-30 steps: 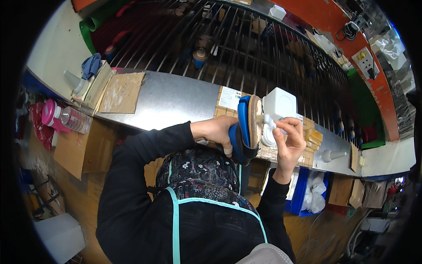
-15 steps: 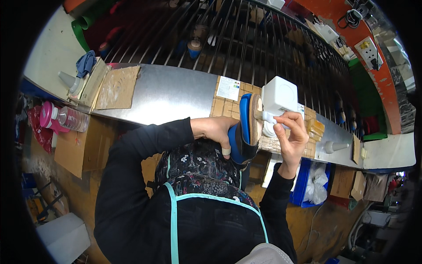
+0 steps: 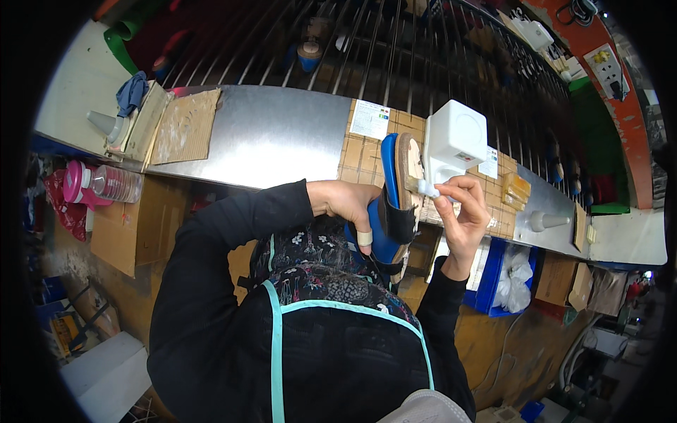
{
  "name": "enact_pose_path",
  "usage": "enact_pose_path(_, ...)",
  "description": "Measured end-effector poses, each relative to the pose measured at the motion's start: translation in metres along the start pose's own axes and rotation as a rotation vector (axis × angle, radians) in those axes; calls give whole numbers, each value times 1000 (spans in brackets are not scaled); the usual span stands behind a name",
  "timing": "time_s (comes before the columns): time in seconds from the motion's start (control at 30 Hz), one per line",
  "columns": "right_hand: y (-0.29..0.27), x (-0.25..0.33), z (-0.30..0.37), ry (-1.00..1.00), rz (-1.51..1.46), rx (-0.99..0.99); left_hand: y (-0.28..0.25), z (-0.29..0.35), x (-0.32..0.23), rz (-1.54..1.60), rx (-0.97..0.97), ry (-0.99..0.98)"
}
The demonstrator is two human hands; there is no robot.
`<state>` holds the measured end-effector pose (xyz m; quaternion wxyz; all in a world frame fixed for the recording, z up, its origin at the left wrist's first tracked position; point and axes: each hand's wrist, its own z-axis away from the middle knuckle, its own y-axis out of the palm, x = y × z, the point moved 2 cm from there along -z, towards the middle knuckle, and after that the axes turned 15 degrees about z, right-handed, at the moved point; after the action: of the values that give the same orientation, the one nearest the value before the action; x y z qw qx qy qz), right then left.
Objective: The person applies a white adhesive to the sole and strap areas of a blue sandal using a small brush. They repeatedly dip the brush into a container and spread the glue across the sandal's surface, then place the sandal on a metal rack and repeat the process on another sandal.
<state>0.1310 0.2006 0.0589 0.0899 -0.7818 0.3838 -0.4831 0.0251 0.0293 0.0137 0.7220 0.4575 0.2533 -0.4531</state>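
Over the near edge of the bench, my left hand (image 3: pixel 347 204) is wrapped round a sandal (image 3: pixel 398 217) with black straps, fitted on what looks like a blue shoe last. A pale wrap circles the left thumb. The sandal stands tilted, its tan-edged sole (image 3: pixel 403 158) facing right. In my right hand (image 3: pixel 465 220), thumb and fingers pinch a small brush (image 3: pixel 427 189) with a white handle. Its tip rests against the sole's pale underside. Just behind the brush stands a white plastic container (image 3: pixel 457 135).
Cardboard (image 3: pixel 352 158) covers part of the metal bench (image 3: pixel 282 134). A rack of metal bars (image 3: pixel 352 63) runs behind it. To the right lie a yellowish block (image 3: pixel 516 190) and a white nozzle (image 3: pixel 549 221). Below hangs a blue crate (image 3: pixel 486 289) holding plastic bags.
The view has shifted slightly, so the bench sits higher in it. The brush has moved a little along the sole toward the strap end. Both hands keep their hold.
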Motion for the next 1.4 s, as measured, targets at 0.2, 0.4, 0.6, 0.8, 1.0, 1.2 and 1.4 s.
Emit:
enact_pose_path(0.2, 2, -5, 6, 2, 14, 10, 2, 1, 4, 130, 60, -30)
enact_pose_path(0.4, 3, -9, 10, -28, 15, 6, 0, -2, 11, 218, 119, -61)
enact_pose_path(0.6, -2, -14, 4, -32, -10, 68, -2, -8, 21, 218, 146, -58)
enact_pose_path(0.8, 10, -24, -18, -29, 17, 31, -1, -7, 9, 134, 129, 1)
enact_pose_path(1.0, 18, -22, 21, 104, 42, -67, -15, -7, 19, 190, 79, 155)
enact_pose_path(1.2, -30, -65, 58, 365, 397, -143, -35, 20, 23, 564, -100, 493)
enact_pose_path(1.4, -40, -88, 58, 268, 1044, -178, -51, 33, -7, 876, 235, 1046)
